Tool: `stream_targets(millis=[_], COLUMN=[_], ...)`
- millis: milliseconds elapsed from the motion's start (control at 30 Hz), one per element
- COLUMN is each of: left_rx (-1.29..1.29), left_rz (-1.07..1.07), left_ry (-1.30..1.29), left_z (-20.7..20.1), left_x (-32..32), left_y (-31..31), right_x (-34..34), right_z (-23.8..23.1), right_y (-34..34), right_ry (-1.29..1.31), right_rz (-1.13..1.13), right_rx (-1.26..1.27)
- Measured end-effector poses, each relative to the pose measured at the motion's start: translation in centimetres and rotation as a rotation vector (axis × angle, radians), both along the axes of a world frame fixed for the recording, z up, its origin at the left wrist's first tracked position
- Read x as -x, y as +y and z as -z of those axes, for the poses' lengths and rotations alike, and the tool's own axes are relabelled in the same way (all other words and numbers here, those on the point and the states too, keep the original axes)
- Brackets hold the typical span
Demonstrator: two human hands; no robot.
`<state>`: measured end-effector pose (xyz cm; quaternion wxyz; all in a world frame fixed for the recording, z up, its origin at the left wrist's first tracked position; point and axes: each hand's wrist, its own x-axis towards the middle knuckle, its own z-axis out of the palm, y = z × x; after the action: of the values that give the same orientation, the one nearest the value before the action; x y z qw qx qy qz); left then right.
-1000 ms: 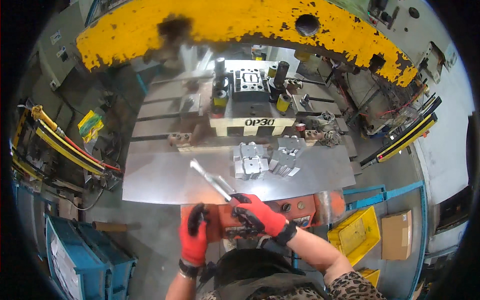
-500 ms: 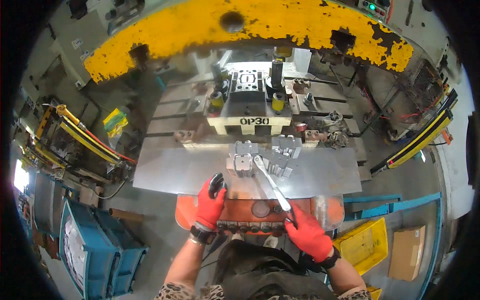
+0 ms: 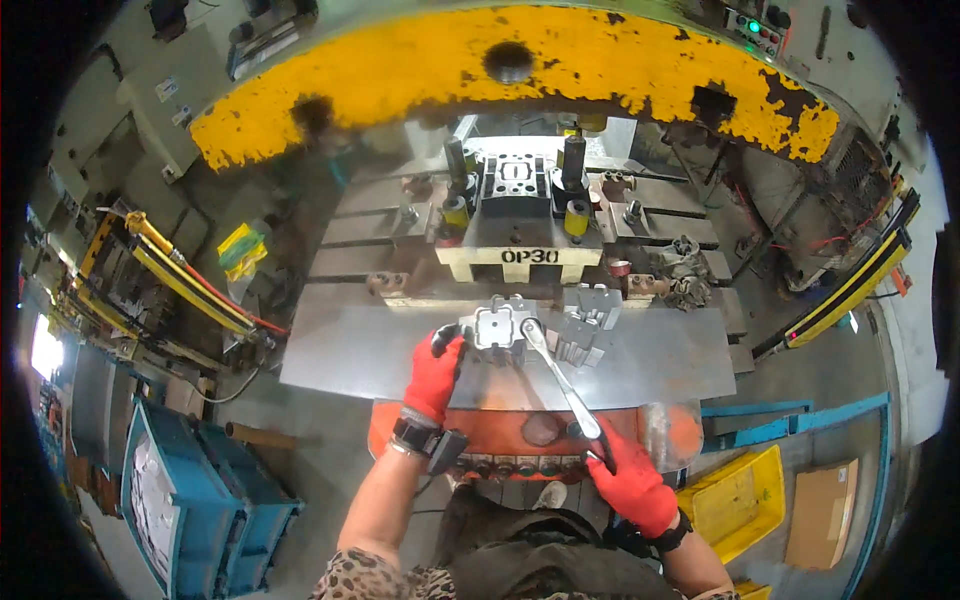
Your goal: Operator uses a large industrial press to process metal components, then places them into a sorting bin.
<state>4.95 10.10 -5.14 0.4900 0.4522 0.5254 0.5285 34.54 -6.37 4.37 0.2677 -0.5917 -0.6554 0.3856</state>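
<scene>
Your view has swung a little left in the last half second, so the yellow press beam (image 3: 510, 85) and steel plate (image 3: 340, 355) sit further right in frame. Your left hand (image 3: 434, 380) was well apart from the parts; now its dark fingertips are at the left edge of the front-left silver part (image 3: 495, 328). Reads as both hands now engaged at that part. Can't tell if the left fingers are closed on it or just touching. Your right hand (image 3: 635, 485) is wrapped round the handle of the silver wrench (image 3: 562, 380), as half a second ago; its head is just beside that part's right side.

Counts, big to small: one beam, one plate, one die set (image 3: 515, 235) behind the parts, two blue crates (image 3: 185, 490) on your left, one orange control box (image 3: 480, 425) at the plate's near edge, one cardboard box (image 3: 822, 515), two yellow bins (image 3: 740, 505) (one barely showing). Silver parts: looks like four on the plate, two left, two right; overlap, so not certain. Yellow cylinders (image 3: 576, 218) on the die: two. Wrench: one.
</scene>
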Motion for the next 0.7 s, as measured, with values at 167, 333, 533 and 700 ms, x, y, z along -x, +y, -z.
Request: stream_targets(millis=[167,333,533,700], left_rx=[-0.126,-0.035,0.044,-0.011], left_rz=[0.215,0.236,0.326,0.243], left_ry=[-0.190,-0.212,-0.264,-0.084], left_z=[-2.0,-4.8,-5.1,-3.7], left_x=[0.9,0.9,4.2,9.3], left_y=[3.7,8.0,6.7,3.1], right_x=[2.0,2.4,3.6,4.3], right_z=[1.3,1.5,0.3,0.3], right_y=[0.6,5.9,18.3,26.2], right_ry=[0.086,0.247,0.137,0.208], right_rz=[0.124,0.286,0.330,0.301], right_rx=[0.102,0.083,-0.347,-0.269])
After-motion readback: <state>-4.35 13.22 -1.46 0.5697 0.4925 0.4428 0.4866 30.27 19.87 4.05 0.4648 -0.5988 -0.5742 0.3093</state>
